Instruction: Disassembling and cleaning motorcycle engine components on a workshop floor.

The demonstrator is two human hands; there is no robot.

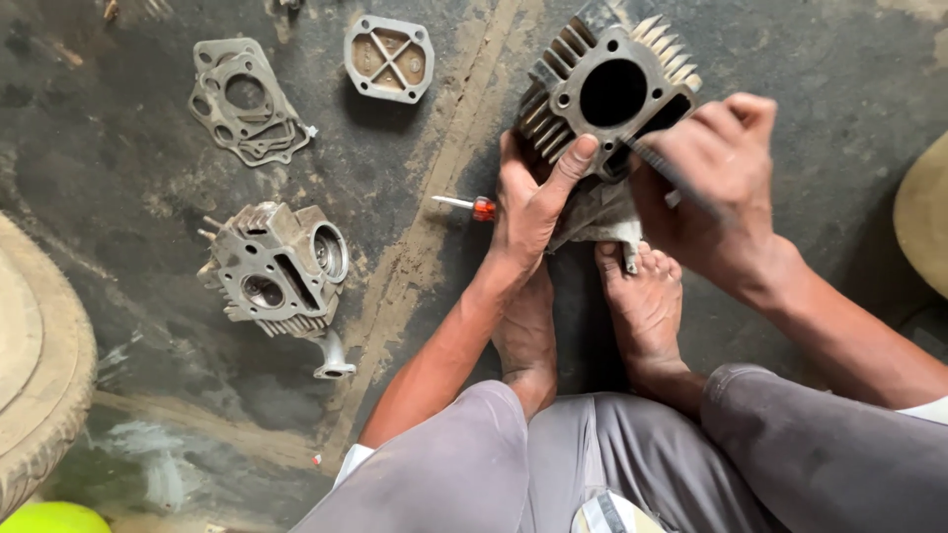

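A worn tyre curves along the left edge of the stained concrete floor. The person squats with both bare feet planted near the middle. Just ahead of the toes stands a finned engine cylinder block, its round bore facing up, propped on a grey rag. The left hand grasps the block's near left side, thumb pressed on the gasket face beside the bore. The right hand is clenched around a thin flat blade, whose tip lies against the block's lower right edge. Well to the left lies a cylinder head, ports upward. Farther up rest a stack of gaskets and a square cover plate. A small red-handled screwdriver lies just beside the left hand.
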